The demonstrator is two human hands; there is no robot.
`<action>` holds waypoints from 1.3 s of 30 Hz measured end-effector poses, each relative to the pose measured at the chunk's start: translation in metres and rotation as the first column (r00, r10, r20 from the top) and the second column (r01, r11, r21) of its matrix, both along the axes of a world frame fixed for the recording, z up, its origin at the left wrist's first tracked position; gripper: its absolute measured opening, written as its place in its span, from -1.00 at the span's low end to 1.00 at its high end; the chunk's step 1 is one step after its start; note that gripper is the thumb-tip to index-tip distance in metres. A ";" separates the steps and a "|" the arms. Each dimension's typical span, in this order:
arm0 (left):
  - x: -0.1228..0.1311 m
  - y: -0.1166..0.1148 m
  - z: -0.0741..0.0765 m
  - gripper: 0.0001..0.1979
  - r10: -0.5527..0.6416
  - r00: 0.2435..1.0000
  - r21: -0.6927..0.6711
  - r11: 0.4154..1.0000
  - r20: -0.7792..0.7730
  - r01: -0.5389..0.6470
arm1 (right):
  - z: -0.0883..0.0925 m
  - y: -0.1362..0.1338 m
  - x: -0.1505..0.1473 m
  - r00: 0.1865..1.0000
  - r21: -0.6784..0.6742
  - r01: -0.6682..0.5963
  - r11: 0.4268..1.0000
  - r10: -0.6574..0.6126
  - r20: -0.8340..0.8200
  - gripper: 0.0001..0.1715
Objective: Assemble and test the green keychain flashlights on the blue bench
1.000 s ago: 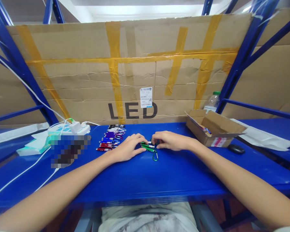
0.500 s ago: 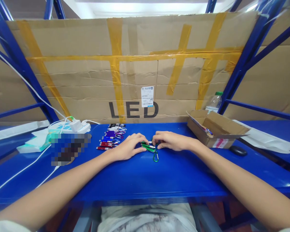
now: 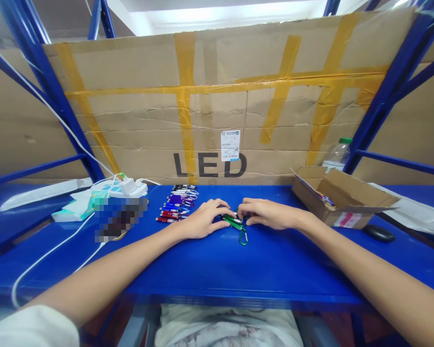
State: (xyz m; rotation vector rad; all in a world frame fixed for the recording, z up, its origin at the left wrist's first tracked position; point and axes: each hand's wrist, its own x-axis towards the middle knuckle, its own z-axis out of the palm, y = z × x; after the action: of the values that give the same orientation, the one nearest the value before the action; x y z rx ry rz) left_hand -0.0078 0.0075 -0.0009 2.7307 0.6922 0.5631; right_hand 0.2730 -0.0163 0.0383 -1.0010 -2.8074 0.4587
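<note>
Small green keychain flashlights [image 3: 233, 222] lie at the middle of the blue table, between my hands. One has a green carabiner [image 3: 243, 237] hanging toward me. My left hand [image 3: 207, 219] rests on the table from the left, its thumb and forefinger closed around the left ends of the flashlights. From the right, my right hand [image 3: 265, 213] pinches at their clip ends with curled fingers, which partly hide what they hold. Left of my left hand, several keychain flashlights [image 3: 177, 208] in red, blue, purple, silver and black form a column, with their carabiners pointing right.
An open cardboard box [image 3: 350, 200] with small items inside stands at right, beside a black mouse [image 3: 379, 233] and a bottle [image 3: 338, 154]. At left are a power strip [image 3: 132, 190], white cables, a tissue pack [image 3: 74, 207] and a blurred-out object [image 3: 121, 220]. Taped cardboard [image 3: 148, 130] closes the back.
The whole view has shifted, so the scene sits farther right in the picture. Both hands stay at the green flashlights with hardly any change in their grip.
</note>
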 end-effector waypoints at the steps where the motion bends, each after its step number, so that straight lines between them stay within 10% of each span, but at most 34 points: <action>1: 0.000 -0.001 0.000 -0.71 -0.004 1.000 0.008 1.000 -0.004 0.004 | 0.000 0.000 0.000 1.000 -0.001 0.011 1.000 -0.011 0.007 -0.86; 11: -0.001 -0.004 0.002 -0.78 0.033 0.998 -0.038 0.999 0.053 -0.031 | -0.001 0.000 0.001 0.995 -0.010 0.097 0.995 -0.097 0.020 -0.84; 21: 0.001 -0.002 -0.001 -0.75 0.076 0.994 -0.055 0.996 0.077 -0.072 | -0.009 -0.004 -0.014 0.987 0.061 0.159 0.985 -0.159 -0.002 -0.04; 28: 0.001 -0.001 -0.001 -0.76 0.096 0.992 -0.056 0.994 0.076 -0.092 | -0.004 -0.002 -0.009 0.991 0.044 0.128 0.991 -0.129 0.015 -0.42; 39: 0.001 0.000 -0.003 -0.78 0.097 0.990 -0.046 0.995 0.105 -0.093 | -0.006 0.000 -0.006 0.983 0.041 0.181 0.983 -0.181 0.012 -0.40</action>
State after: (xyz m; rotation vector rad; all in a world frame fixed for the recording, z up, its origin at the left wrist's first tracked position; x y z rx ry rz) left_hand -0.0065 0.0070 -0.0039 2.6190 0.8013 0.7030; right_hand 0.2671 -0.0165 0.0321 -1.2417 -2.6937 0.3732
